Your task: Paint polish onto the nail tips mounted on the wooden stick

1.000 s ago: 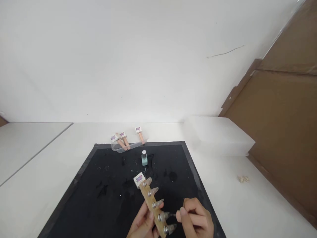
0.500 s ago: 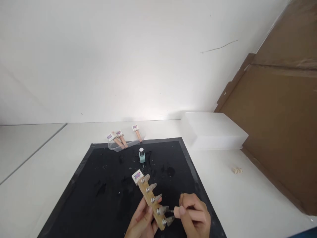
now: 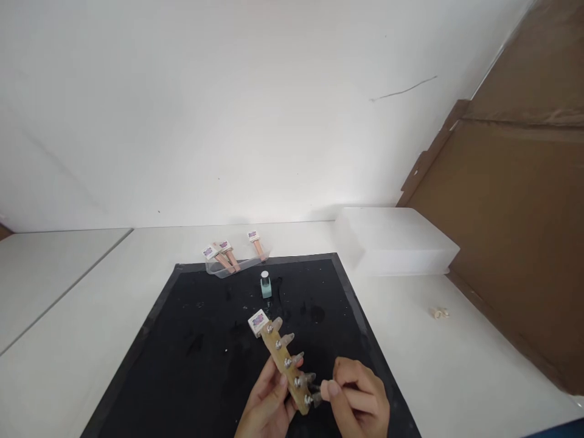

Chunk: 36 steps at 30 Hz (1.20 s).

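My left hand (image 3: 269,404) is closed around the lower part of a nail tip holder (image 3: 283,359), a tilted yellowish bar with a row of clear nail tips on silver studs. A white block with a printed label (image 3: 258,322) caps its upper end. Pinched in my right hand (image 3: 365,395) is a pink-handled nail polish brush (image 3: 351,396), its dark tip at the lower nail tips. Just beyond the holder, a small pale green nail polish bottle (image 3: 266,287) stands upright on the black mat (image 3: 182,340), its cap pale on top.
At the mat's back edge lies a clear plastic tray (image 3: 218,271) with several pink bottles (image 3: 232,260) bearing white labelled tops. A white box (image 3: 396,243) sits back right, beside a brown cardboard panel (image 3: 511,243). Small cream pieces (image 3: 438,312) lie on the white table (image 3: 401,340).
The whole view has shifted slightly, so things appear a little further right. Both hands keep their holds, and the brush remains by the lower nail tips.
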Each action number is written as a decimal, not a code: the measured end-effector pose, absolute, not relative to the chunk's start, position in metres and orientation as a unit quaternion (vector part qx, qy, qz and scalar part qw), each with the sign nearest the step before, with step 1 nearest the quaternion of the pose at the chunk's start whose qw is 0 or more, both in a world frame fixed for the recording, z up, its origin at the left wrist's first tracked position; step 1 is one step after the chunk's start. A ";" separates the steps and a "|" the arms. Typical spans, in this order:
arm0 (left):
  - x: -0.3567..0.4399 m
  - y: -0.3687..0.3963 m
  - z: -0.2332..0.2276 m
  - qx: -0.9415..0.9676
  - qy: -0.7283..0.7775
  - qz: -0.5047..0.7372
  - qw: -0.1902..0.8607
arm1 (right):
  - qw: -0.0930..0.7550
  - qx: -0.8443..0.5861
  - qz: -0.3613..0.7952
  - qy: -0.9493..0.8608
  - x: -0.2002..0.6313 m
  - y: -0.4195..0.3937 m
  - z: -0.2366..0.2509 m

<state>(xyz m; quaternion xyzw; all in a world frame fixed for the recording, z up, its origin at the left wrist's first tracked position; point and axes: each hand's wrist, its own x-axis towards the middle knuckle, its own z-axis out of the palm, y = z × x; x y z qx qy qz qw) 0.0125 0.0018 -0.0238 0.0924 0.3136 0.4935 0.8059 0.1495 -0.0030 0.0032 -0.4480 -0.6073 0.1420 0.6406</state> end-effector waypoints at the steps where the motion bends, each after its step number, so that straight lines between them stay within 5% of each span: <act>1: 0.013 0.002 -0.024 0.093 0.313 0.493 0.806 | 0.646 -0.446 0.136 -0.605 0.149 -0.003 0.003; 36: 0.012 0.002 -0.018 0.105 0.303 0.485 0.814 | 0.605 -0.509 0.249 -0.559 0.147 -0.002 0.012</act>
